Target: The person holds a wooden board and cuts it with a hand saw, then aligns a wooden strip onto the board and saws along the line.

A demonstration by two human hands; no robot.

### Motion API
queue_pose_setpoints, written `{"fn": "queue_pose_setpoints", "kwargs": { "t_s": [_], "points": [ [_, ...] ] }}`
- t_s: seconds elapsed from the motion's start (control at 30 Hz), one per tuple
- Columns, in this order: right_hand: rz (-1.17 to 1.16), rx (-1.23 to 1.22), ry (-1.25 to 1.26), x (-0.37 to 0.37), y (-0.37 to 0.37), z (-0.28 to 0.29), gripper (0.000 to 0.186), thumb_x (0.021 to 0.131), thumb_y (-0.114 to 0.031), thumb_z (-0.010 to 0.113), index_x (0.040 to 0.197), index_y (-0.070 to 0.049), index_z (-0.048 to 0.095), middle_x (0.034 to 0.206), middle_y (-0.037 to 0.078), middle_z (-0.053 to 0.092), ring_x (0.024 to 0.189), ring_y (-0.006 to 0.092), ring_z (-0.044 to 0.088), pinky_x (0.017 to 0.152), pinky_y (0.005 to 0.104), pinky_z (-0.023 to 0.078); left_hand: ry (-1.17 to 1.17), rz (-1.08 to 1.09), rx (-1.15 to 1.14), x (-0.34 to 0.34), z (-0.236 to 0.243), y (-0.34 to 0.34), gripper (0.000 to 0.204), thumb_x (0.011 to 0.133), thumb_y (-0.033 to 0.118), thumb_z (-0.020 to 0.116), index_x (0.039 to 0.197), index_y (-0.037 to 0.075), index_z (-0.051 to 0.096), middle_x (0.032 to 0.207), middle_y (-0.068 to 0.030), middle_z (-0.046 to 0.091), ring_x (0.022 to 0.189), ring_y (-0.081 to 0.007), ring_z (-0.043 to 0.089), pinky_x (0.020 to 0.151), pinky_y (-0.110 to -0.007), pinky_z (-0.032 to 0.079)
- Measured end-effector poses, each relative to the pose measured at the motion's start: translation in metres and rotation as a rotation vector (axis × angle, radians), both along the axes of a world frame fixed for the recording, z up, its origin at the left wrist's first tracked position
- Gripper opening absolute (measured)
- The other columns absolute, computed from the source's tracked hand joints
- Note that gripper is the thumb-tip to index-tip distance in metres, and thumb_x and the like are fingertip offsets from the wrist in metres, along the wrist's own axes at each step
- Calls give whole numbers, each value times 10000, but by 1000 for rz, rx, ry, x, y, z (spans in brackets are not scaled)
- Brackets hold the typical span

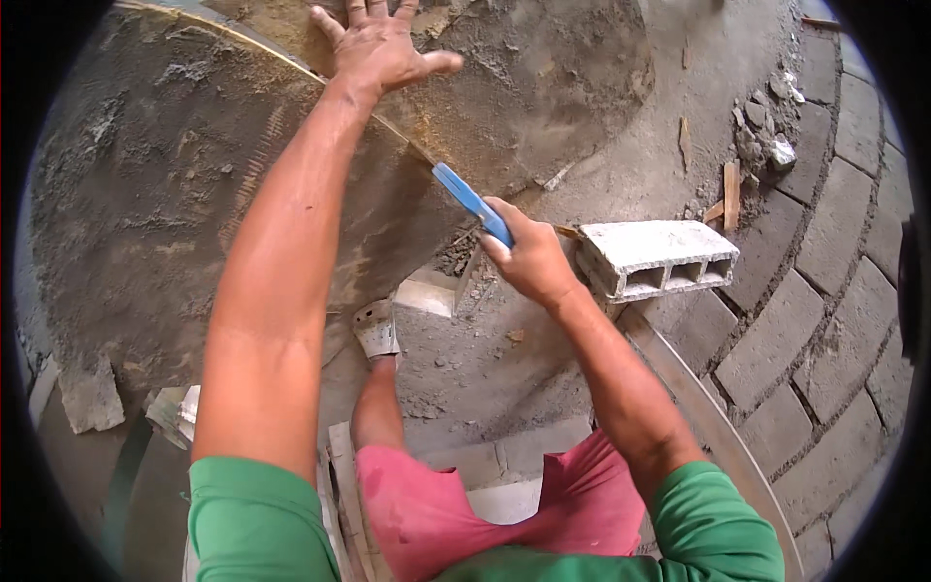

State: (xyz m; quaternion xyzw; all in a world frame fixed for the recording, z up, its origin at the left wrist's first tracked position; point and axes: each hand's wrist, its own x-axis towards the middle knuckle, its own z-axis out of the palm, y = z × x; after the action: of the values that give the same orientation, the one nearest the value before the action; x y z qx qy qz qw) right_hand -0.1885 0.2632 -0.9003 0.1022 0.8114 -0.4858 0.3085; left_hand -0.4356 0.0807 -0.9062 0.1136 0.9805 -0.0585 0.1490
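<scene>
My left hand [381, 47] lies flat with its fingers spread on a large, rough, cement-stained board [145, 223]. In my right hand [529, 250] is the blue handle of a handsaw [465, 197], with the fingers wrapped round its near end. The blade shows only as a thin edge at the handle's far end, in line with a narrow pale cut that runs up to the left across the board. Yellowish dust lies beside this line. My left forearm crosses over the line and hides part of it.
A white-topped hollow concrete block [659, 257] sits right of my right hand. Rubble [766, 131] and a wood scrap [730, 194] lie at the far right, by grey paving blocks [776, 339]. My foot in a pale shoe [375, 328] is beside the board's near edge.
</scene>
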Motion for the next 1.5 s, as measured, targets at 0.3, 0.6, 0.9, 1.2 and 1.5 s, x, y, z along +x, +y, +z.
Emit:
{"fn": "queue_pose_setpoints", "kwargs": {
  "t_s": [0.3,0.6,0.9,1.2,1.5],
  "points": [
    [-3,82,56,36,23,-21,570,865,-129,727,1413,-138,571,1054,246,711,970,444,692,840,489,552,421,113,93,-3,-72,28,1004,861,765,568,1646,198,303,1742,-172,57,1607,-374,-16,1203,-732,-19],
    [-26,64,-75,109,116,131,563,849,-40,704,1402,-46,599,1184,268,712,1075,376,735,953,389,556,477,58,75,5,-74,17,989,866,787,519,1643,211,315,1741,-188,40,1603,-398,-38,1186,-753,-44],
    [-34,-87,-44,31,14,5,578,890,-177,708,1445,-180,547,999,248,714,921,448,699,806,517,539,366,127,-19,0,-54,11,1001,893,754,527,1666,197,221,1740,-182,55,1609,-376,-8,1216,-721,0],
    [97,106,10,-67,-8,73,488,934,-218,696,1381,-82,556,937,273,713,927,471,694,827,535,543,507,58,137,-8,-75,23,1015,864,779,541,1652,198,276,1733,-210,57,1604,-402,-17,1206,-732,-15],
    [50,136,-140,79,85,149,612,848,-102,682,1448,-118,566,1041,245,720,949,390,744,817,403,577,475,52,99,5,-77,-4,996,873,733,581,1656,205,265,1740,-190,15,1604,-388,-50,1192,-744,-31]
  ]
}}
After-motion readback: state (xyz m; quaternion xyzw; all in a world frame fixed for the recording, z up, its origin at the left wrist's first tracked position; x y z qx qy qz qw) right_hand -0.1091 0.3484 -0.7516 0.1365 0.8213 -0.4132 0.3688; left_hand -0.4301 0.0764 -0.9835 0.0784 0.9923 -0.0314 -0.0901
